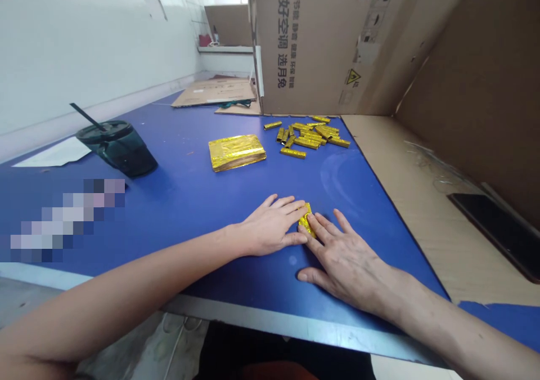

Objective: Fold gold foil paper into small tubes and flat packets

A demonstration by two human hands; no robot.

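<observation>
A small piece of gold foil paper lies flat on the blue table, partly hidden under my fingers. My left hand rests palm down with its fingers spread, the tips touching the foil's left side. From the right, my right hand presses its fingertips on the foil, thumb held apart on the table. Beyond my hands sits a stack of gold foil sheets. Several narrow folded gold strips lie in a loose pile farther back to the right, with one strip nearer than the others.
A dark tumbler with a straw stands at the left beside a white paper. Tall cardboard walls off the back and right. A dark phone-like slab lies on the cardboard at right. The table's front edge runs below my hands.
</observation>
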